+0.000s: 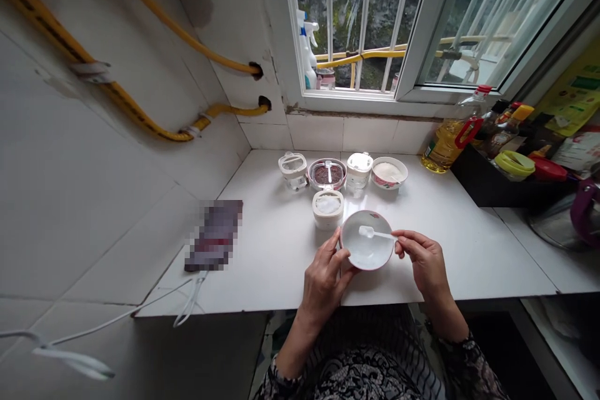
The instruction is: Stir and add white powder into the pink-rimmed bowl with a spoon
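My left hand (325, 272) grips the left rim of a white bowl (368, 257), which is tilted towards me. Between the thumb and fingers of my right hand (424, 259) is the handle of a small white plastic spoon (368, 232); its scoop hangs over the bowl. Just behind the bowl stands a square lidded jar (327, 215) with white contents. Farther back are a clear-sided jar (293, 175), a bowl with dark red-brown contents (321, 176) and a white spoon on top, another white-lidded jar (359, 172), and a flowered bowl of white grains (388, 174).
At the right back stand an oil bottle (443, 144) and a black box (482, 178) of condiment bottles. A metal pot (557, 225) is at the far right. A blurred-out dark object (215, 237) with a white cable (192, 300) lies at the counter's left edge.
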Action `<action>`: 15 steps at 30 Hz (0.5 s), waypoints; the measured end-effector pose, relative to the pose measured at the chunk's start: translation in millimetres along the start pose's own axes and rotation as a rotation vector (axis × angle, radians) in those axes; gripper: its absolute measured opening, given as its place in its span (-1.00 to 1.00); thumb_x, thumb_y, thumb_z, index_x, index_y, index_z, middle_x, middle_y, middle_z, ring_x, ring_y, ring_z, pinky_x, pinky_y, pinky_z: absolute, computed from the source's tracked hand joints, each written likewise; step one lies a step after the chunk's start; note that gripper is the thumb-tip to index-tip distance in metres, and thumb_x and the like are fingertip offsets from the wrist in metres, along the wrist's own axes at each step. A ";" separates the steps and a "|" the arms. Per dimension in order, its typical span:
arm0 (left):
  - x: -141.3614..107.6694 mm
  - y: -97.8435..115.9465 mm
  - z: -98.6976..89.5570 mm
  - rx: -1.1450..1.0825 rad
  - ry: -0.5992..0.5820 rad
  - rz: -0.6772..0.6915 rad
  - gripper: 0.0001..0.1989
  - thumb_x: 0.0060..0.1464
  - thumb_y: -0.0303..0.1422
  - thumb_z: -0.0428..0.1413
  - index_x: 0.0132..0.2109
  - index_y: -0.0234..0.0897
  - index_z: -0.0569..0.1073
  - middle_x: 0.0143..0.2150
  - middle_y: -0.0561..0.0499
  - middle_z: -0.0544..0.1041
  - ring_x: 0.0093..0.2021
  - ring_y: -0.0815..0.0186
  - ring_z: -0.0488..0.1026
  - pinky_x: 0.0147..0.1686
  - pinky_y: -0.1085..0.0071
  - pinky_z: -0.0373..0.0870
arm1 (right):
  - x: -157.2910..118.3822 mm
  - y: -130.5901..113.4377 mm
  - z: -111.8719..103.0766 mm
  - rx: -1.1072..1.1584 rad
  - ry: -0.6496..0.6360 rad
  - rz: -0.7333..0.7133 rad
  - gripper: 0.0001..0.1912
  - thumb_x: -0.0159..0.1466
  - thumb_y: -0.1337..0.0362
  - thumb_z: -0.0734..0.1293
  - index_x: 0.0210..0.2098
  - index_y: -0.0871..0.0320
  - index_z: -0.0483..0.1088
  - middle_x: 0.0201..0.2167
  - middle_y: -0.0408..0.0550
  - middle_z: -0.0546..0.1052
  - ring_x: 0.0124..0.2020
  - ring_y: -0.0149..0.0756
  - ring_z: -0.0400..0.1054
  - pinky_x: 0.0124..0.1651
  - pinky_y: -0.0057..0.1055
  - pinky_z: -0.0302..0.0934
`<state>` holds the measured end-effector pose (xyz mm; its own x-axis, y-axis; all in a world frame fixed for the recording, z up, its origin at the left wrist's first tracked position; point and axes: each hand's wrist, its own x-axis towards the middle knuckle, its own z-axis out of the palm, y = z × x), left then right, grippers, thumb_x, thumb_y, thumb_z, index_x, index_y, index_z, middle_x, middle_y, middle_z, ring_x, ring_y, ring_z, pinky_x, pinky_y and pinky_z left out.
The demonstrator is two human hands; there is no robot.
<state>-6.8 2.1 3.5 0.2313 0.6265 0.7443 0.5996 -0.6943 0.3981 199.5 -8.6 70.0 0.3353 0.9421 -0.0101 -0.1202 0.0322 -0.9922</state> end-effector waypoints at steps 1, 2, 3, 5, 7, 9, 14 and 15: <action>0.1 -0.1 0.3 -0.004 0.002 -0.004 -0.85 0.21 -0.38 0.18 -0.08 -0.22 0.41 0.22 -0.32 0.49 0.16 0.02 0.53 -0.01 0.17 0.61 | 4.8 -5.0 5.6 -0.010 -0.004 -0.038 -0.84 0.03 0.22 0.44 -0.44 0.17 0.63 -0.68 -0.12 0.48 -0.58 -0.35 0.29 -0.46 -0.36 0.22; 0.3 -0.2 0.5 -0.007 0.007 -0.005 -0.84 0.20 -0.39 0.19 -0.08 -0.22 0.40 0.22 -0.32 0.49 0.16 0.02 0.53 -0.02 0.17 0.61 | 9.8 -9.8 11.9 -0.028 -0.014 -0.081 -0.84 0.05 0.23 0.44 -0.42 0.17 0.63 -0.66 -0.11 0.50 -0.57 -0.34 0.30 -0.44 -0.35 0.24; 0.5 -0.1 0.7 -0.009 0.010 -0.006 -0.83 0.20 -0.39 0.19 -0.07 -0.22 0.40 0.21 -0.32 0.49 0.16 0.02 0.53 -0.02 0.17 0.61 | 14.7 -14.2 19.0 -0.050 -0.018 -0.133 -0.83 0.08 0.23 0.42 -0.40 0.17 0.62 -0.64 -0.11 0.51 -0.55 -0.34 0.32 -0.42 -0.34 0.26; 0.9 0.2 0.9 -0.012 0.011 -0.010 -0.82 0.20 -0.40 0.19 -0.07 -0.21 0.40 0.22 -0.31 0.49 0.16 0.03 0.53 -0.01 0.17 0.61 | 23.3 -20.5 34.3 -0.121 -0.038 -0.236 -0.82 0.14 0.23 0.39 -0.33 0.17 0.61 -0.59 -0.10 0.54 -0.52 -0.31 0.37 -0.36 -0.31 0.31; 1.1 0.7 0.8 -0.011 0.007 -0.011 -0.82 0.19 -0.41 0.19 -0.07 -0.21 0.40 0.22 -0.30 0.49 0.16 0.04 0.53 0.00 0.17 0.60 | 29.8 -22.0 49.3 -0.220 -0.025 -0.359 -0.80 0.22 0.24 0.35 -0.26 0.16 0.60 -0.54 -0.09 0.58 -0.49 -0.29 0.41 -0.33 -0.30 0.32; 1.1 1.1 0.7 -0.005 -0.001 -0.016 -0.81 0.19 -0.40 0.19 -0.06 -0.21 0.40 0.22 -0.31 0.49 0.16 0.04 0.53 0.00 0.16 0.60 | 34.1 -18.3 61.7 -0.376 -0.018 -0.553 -0.78 0.29 0.26 0.31 -0.20 0.14 0.60 -0.48 -0.07 0.61 -0.43 -0.25 0.46 -0.25 -0.26 0.32; 1.3 1.4 0.7 -0.009 0.006 -0.017 -0.84 0.20 -0.39 0.19 -0.08 -0.22 0.41 0.21 -0.31 0.50 0.15 0.03 0.54 0.00 0.18 0.60 | 37.0 -1.4 71.9 -0.796 -0.111 -1.048 -0.67 0.35 0.47 0.19 -0.11 0.12 0.57 -0.41 -0.06 0.64 -0.38 -0.26 0.47 -0.03 -0.17 0.22; 1.3 1.3 0.8 -0.013 0.007 -0.016 -0.84 0.20 -0.38 0.19 -0.08 -0.22 0.41 0.21 -0.31 0.50 0.15 0.03 0.54 0.01 0.19 0.60 | 36.4 0.2 70.9 -0.823 -0.110 -1.089 -0.65 0.35 0.49 0.18 -0.09 0.12 0.57 -0.39 -0.06 0.64 -0.37 -0.26 0.47 -0.01 -0.18 0.21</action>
<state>-5.1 2.3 4.6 0.2165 0.6347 0.7418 0.5931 -0.6891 0.4165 145.5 49.4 78.2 -0.1780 0.5905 0.7872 0.7521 0.5975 -0.2781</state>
